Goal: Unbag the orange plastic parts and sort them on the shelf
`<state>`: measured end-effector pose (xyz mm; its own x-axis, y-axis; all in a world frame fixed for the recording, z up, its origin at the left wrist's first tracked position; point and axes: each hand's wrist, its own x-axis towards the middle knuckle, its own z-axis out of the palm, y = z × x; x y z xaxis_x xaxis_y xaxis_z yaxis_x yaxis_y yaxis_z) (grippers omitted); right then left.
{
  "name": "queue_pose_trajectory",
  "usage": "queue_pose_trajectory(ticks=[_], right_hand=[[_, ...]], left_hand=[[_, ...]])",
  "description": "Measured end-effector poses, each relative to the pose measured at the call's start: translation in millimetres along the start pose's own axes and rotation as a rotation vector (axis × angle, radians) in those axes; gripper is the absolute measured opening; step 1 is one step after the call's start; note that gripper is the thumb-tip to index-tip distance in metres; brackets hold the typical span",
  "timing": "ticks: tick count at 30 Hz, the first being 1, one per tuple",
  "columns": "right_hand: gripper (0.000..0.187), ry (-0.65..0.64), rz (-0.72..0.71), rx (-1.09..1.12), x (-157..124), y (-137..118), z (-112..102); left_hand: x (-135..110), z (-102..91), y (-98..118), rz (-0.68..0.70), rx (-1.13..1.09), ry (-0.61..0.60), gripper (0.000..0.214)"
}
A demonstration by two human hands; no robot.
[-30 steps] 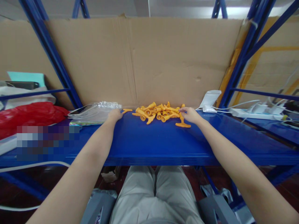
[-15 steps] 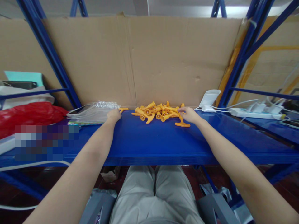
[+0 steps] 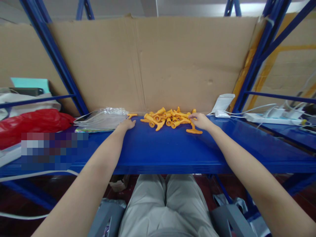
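A heap of orange-yellow plastic pieces, with T-shaped handles and flared hollow ends, lies at the back middle of the blue shelf. My right hand is at the heap's right edge, its fingers closed around the stem of an orange T-shaped handle whose crossbar points toward me. On the left, my left hand rests low over the shelf with fingers stretched out and nothing visible in them. Just behind it lies a single orange piece, partly covered by the hand.
Clear plastic bags lie left of my left hand, near a red plastic bag. A white power strip with cables and a white packet are at right. Cardboard stands behind, between blue posts.
My left hand has moved right and slightly toward me, off the single orange piece, and its fingers have spread. My right hand stays at the T-shaped handle. The view has shifted slightly.
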<state>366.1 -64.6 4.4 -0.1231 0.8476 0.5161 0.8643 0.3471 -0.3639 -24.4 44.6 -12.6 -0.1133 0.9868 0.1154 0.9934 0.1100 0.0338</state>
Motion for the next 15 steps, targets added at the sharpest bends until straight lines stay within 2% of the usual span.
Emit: queue_pose_trajectory(ticks=[9, 15], right_hand=[[0.030, -0.114, 0.062, -0.120, -1.1, -1.7, 1.1], [0.029, -0.273, 0.134, -0.300, -1.4, 1.5, 2.1]], left_hand=[[0.6, 0.3, -8.1, 0.039, -0.049, -0.016, 0.059], [-5.2, -3.9, -5.8, 0.054, -0.012, -0.006, 0.060]])
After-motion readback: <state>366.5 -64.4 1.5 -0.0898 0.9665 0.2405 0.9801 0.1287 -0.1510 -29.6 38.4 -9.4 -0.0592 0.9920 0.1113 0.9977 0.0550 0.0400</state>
